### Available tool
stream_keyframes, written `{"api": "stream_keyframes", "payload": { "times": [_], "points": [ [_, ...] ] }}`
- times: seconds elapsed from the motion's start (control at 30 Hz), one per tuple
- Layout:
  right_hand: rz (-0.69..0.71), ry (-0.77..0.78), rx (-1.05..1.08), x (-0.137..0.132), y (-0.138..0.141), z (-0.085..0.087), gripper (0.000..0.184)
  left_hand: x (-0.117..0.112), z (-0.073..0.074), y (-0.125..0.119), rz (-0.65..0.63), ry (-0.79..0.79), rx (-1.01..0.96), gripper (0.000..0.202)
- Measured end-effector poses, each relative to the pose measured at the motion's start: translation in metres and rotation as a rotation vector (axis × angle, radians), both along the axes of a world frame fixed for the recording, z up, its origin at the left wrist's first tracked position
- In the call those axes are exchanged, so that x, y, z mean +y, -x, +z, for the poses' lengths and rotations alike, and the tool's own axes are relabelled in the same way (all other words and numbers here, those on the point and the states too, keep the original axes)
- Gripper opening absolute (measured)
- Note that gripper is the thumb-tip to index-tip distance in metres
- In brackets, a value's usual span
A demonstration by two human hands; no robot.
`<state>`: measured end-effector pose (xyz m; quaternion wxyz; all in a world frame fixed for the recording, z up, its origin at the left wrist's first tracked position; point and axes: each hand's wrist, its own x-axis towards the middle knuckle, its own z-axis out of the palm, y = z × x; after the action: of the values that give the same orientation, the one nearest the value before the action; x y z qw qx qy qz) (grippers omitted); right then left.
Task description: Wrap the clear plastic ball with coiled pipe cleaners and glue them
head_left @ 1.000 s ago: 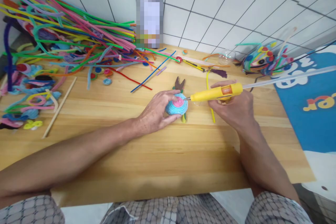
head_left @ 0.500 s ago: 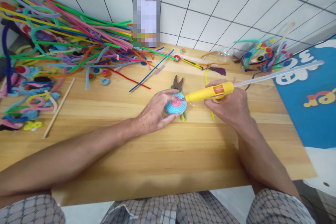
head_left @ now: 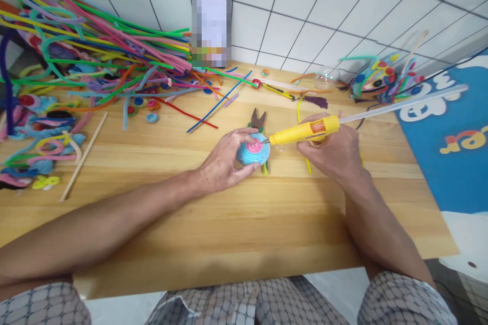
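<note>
My left hand (head_left: pixel 227 161) grips a round coil of pipe cleaner (head_left: pixel 247 155), light blue outside with a pink spiral centre. The thumb lies along its lower edge and the fingers along its upper left. In my right hand (head_left: pixel 332 148) is a yellow hot glue gun (head_left: pixel 295 134), a long clear glue stick (head_left: pixel 404 105) running out of its back. Its metal tip is at the right of the pink centre; whether it touches I cannot tell. Beneath the coil lie pliers (head_left: pixel 258 119), jaws pointing away, mostly hidden.
Many coloured pipe cleaners (head_left: pixel 125 43) and small craft pieces (head_left: pixel 49 127) cover the left side. A wooden stick (head_left: pixel 84 156) lies nearer. Behind are a yellow utility knife (head_left: pixel 278 91), a purple tassel (head_left: pixel 315 101) and a blurred-out upright panel (head_left: pixel 211 25). A yellow pipe cleaner (head_left: pixel 309 166) lies beside my right hand.
The coil has tilted slightly in my left hand, and its pink centre shows more fully. The glue gun's tip has shifted from the middle of the pink spiral to its right side.
</note>
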<state>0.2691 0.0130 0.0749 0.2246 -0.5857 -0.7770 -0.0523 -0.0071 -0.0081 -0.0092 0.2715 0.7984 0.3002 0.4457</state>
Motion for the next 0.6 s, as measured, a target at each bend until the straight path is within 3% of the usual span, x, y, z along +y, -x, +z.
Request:
{"api": "stream_keyframes", "payload": {
  "times": [0.6],
  "points": [
    [0.031,0.038,-0.023,-0.0005,0.0014,0.0007,0.032,-0.0029,0.0069,0.0001,-0.032,0.015,-0.011,0.038]
  ]
}}
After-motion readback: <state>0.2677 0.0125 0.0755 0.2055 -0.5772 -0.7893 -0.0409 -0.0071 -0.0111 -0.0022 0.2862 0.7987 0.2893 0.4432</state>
